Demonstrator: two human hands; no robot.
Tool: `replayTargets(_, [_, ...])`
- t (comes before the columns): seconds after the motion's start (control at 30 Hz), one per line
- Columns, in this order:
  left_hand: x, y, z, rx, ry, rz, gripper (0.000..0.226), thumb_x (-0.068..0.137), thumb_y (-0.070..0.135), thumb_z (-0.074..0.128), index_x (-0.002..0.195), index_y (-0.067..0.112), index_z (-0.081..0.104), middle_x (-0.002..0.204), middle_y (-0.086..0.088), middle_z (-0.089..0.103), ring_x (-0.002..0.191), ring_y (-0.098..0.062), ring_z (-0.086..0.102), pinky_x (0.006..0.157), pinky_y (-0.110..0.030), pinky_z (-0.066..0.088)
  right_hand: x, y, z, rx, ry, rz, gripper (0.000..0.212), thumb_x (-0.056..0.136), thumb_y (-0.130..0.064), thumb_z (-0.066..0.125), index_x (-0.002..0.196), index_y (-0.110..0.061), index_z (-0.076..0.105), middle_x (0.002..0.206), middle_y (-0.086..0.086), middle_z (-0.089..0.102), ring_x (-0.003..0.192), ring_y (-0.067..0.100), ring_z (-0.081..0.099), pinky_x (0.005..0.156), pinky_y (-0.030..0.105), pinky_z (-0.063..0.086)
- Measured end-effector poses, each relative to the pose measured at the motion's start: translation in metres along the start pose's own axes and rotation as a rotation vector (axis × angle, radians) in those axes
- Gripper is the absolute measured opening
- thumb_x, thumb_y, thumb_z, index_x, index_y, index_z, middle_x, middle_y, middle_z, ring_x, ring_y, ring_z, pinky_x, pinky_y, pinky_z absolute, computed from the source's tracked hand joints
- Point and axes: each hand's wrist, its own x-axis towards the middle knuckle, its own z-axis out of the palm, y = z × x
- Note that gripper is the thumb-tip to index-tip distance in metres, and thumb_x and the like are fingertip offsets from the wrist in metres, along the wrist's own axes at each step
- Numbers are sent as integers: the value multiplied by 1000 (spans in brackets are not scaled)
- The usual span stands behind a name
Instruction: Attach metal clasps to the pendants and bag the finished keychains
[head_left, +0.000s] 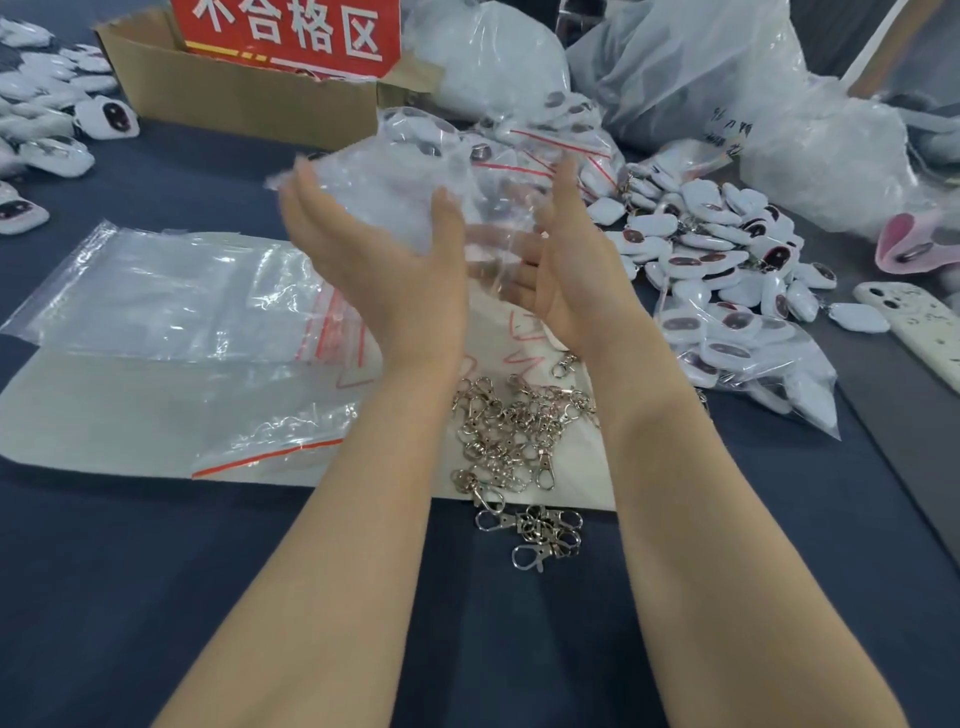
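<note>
Two bare forearms reach up from bottom edge. Between them, a loose heap of clasps lies half on the dark worktop, half on a white sheet. Above the heap, both hands are raised w/ a clear bag held between them, off the worktop, blurred. L hand: palm faces inward, fingers nearly straight and spread, thumb up, bag resting vs. palm and rising past fingertips. R hand: one finger points up along bag's right edge, lower fingers curl inward onto the plastic. Can't tell what's inside the bag. Flat zip bags lie left on the sheet. Loose pendants are piled right, w/ a filled pack just below them. Box at back, phone far right.
</note>
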Motion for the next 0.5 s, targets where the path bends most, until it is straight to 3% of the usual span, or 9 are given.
replayTargets(0.07, [-3, 3, -2, 175, 70, 360, 63, 83, 25, 64, 137, 4, 39, 147, -18, 28, 139, -29, 27, 115, -42, 20, 1, 6, 0, -96, -11, 46, 76, 94, -68, 15, 117, -18, 67, 85, 2, 75, 70, 21, 71, 64, 27, 54])
replayTargets(0.13, [-3, -1, 6, 309, -88, 477, 43, 85, 23, 58, 125, 9, 54, 140, -11, 42, 132, -29, 38, 111, -45, 27, 2, 11, 1, -91, -33, 111, 79, 94, -68, 17, 97, -13, 74, 85, 5, 74, 77, 23, 69, 69, 31, 54])
replayTargets(0.23, [-9, -15, 11, 343, -561, 299, 39, 88, 17, 55, 126, 7, 55, 130, -9, 52, 120, -27, 50, 103, -41, 39, 1, 13, 1, -74, -7, 198, 78, 94, -67, 27, 93, -2, 71, 88, 15, 70, 85, 28, 66, 74, 37, 55])
replayTargets(0.3, [-9, -28, 11, 547, -630, 287, 48, 88, 23, 56, 133, 11, 48, 137, -7, 48, 129, -26, 42, 108, -38, 31, 0, 11, -5, -334, 135, 123, 64, 99, -53, 34, 86, -2, 70, 81, 14, 71, 76, 27, 66, 69, 33, 54])
replayTargets(0.37, [-8, -35, 12, 717, -629, 296, 59, 86, 34, 58, 139, 16, 41, 145, -4, 40, 137, -26, 29, 112, -40, 24, 0, 10, -13, -666, 369, -114, 42, 99, -30, 42, 81, -1, 66, 72, 6, 65, 71, 24, 61, 67, 32, 50])
replayTargets(0.43, [-10, -36, 11, 777, -640, 268, 65, 83, 40, 59, 140, 18, 37, 148, -5, 35, 140, -27, 23, 113, -45, 20, 1, 12, -22, -962, 512, -262, 27, 95, -17, 43, 93, -9, 68, 92, 4, 63, 90, 22, 56, 80, 28, 42])
replayTargets(0.5, [-12, -37, 11, 803, -641, 265, 61, 85, 39, 56, 139, 18, 37, 146, -6, 36, 138, -29, 24, 112, -46, 20, 4, 18, -27, -1200, 439, -198, 32, 94, -17, 42, 114, -17, 67, 134, 10, 52, 125, 29, 44, 106, 32, 32])
